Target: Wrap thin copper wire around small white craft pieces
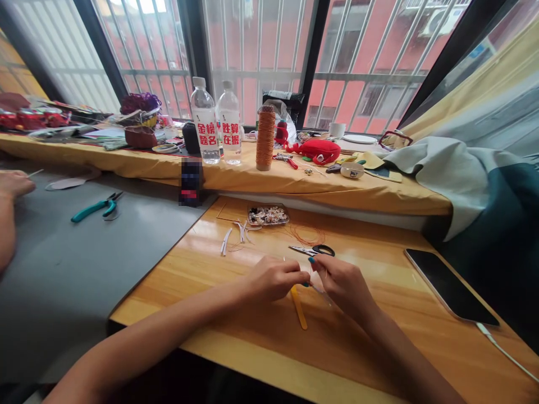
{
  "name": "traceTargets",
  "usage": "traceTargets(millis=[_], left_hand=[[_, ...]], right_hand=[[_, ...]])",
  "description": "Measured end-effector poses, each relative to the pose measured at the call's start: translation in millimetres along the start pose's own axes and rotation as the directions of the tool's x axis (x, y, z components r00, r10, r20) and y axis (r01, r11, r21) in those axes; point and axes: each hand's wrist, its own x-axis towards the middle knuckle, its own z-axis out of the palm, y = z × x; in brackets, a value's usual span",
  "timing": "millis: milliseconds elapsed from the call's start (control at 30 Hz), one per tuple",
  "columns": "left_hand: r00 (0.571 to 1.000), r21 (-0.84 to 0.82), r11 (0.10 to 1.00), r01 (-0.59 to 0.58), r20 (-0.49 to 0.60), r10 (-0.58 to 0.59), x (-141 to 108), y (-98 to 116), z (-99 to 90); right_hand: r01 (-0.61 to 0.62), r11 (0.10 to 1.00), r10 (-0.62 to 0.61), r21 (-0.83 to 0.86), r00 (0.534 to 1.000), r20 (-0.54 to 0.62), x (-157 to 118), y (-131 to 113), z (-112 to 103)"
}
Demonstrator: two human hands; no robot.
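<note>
A glossy wooden table stands below a window ledge draped in yellow-orange cloth, with a grey work surface adjoining it on the left. Behind the ledge are dark-framed windows with metal bars, and a pinkish-red building outside; a pale curtain hangs at the right. The person's left hand and right hand are close together over the table, fingers drawn in and fingertips pinched nearly closed. Between them is a thin, pale strand-like piece, too small to make out clearly; the right hand appears to pinch it, and whether the left hand grips it too cannot be told. A flat yellow stick lies on the table just beside the left fingertips, running toward the near edge. Black-handled scissors lie just beyond the right hand, with a loose coil of orange thread behind them. White strips lie farther left, and a phone with a white cable lies at the right. Beyond the hands, a small clear tray holds a heap of small white, dark and brownish pieces. On the ledge are two clear plastic bottles with red lettering, each with some clear liquid low inside, beside an upright spool of orange-brown thread. Teal-handled pliers rest on the grey surface, and another person's hand shows at the far left.
</note>
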Motion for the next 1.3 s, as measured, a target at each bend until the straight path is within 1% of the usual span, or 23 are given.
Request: traceTargets(millis=[33,100,133,200,233,267,300,333,400,467,567,600,667,733,767,800,867,933,1000,1067,1133,1233,1300], left_hand=[[0.998,-0.093,0.995,0.036,-0.045,-0.040,1,2,-1.0],[0.973,-0.288,0.947,0.144,-0.136,-0.189,5,4,-3.1],[0.947,-0.371,0.907,0.201,-0.162,-0.276,7,4,-3.8],[0.885,-0.485,0.819,0.307,-0.172,-0.434,10,1,-3.7],[0.854,-0.514,0.781,0.354,-0.161,-0.494,10,-1,-2.9],[0.832,-0.523,0.756,0.395,-0.146,-0.536,10,-3,-1.7],[0.819,-0.508,0.748,0.427,-0.133,-0.558,10,-5,-0.1],[0.818,-0.470,0.759,0.451,-0.123,-0.562,9,-6,1.5],[0.835,-0.333,0.813,0.478,-0.113,-0.538,7,-7,4.2],[0.862,-0.159,0.865,0.476,-0.111,-0.495,5,-7,5.6],[0.896,0.040,0.897,0.440,-0.093,-0.435,2,-6,6.0],[0.906,0.083,0.903,0.421,-0.082,-0.415,2,-5,5.9],[0.931,0.147,0.919,0.365,-0.053,-0.361,1,-5,5.7],[0.962,0.181,0.945,0.273,-0.023,-0.273,0,-4,5.4],[0.975,0.186,0.957,0.222,-0.014,-0.223,0,-4,5.3],[0.984,0.183,0.967,0.177,-0.012,-0.178,0,-4,5.2],[0.993,0.161,0.980,0.117,-0.023,-0.115,-1,-5,4.6],[0.995,0.131,0.987,0.091,-0.040,-0.086,-1,-5,3.7],[0.997,0.108,0.993,0.051,-0.057,-0.045,-2,-6,2.5],[0.997,0.102,0.995,0.003,-0.075,0.005,-3,-6,1.4],[0.994,0.107,0.994,-0.028,-0.098,0.039,-4,-6,0.4],[0.987,0.134,0.989,-0.057,-0.141,0.076,-5,-6,-1.6],[0.980,0.169,0.982,-0.090,-0.160,0.117,-6,-5,-3.5]], right_hand=[[-0.095,0.987,0.085,0.129,0.993,0.081,2,2,0],[-0.251,0.898,0.158,0.360,0.950,0.268,4,3,1],[-0.317,0.841,0.165,0.439,0.922,0.350,4,2,2],[-0.420,0.750,0.169,0.511,0.869,0.466,3,-4,7],[-0.441,0.734,0.170,0.516,0.855,0.490,3,-7,9],[-0.436,0.742,0.171,0.509,0.858,0.485,2,-10,11],[-0.411,0.767,0.177,0.492,0.873,0.454,1,-12,13],[-0.373,0.802,0.179,0.466,0.895,0.408,1,-15,14],[-0.294,0.875,0.171,0.383,0.931,0.324,-1,-18,15],[-0.232,0.931,0.152,0.282,0.948,0.280,-2,-20,14],[-0.134,0.988,0.114,0.077,0.968,0.224,-6,-24,9],[-0.092,0.996,0.092,-0.010,0.978,0.189,-7,-25,7],[0.019,0.981,0.000,-0.192,0.995,0.096,-8,-23,4],[0.124,0.934,-0.129,-0.334,0.992,0.006,-7,-18,2],[0.157,0.915,-0.178,-0.372,0.984,-0.024,-6,-13,1],[0.171,0.907,-0.203,-0.385,0.978,-0.042,-4,-9,0],[0.149,0.929,-0.176,-0.339,0.983,-0.051,-1,0,-1],[0.067,0.982,-0.071,-0.178,0.997,-0.015,1,4,0],[-0.065,0.995,0.058,0.070,0.994,0.091,2,3,1],[-0.225,0.925,0.154,0.307,0.959,0.239,3,-1,1],[-0.398,0.786,0.219,0.473,0.895,0.389,4,-7,1],[-0.614,0.530,0.254,0.585,0.773,0.581,5,-12,1],[-0.699,0.393,0.254,0.597,0.706,0.661,5,-16,0]])
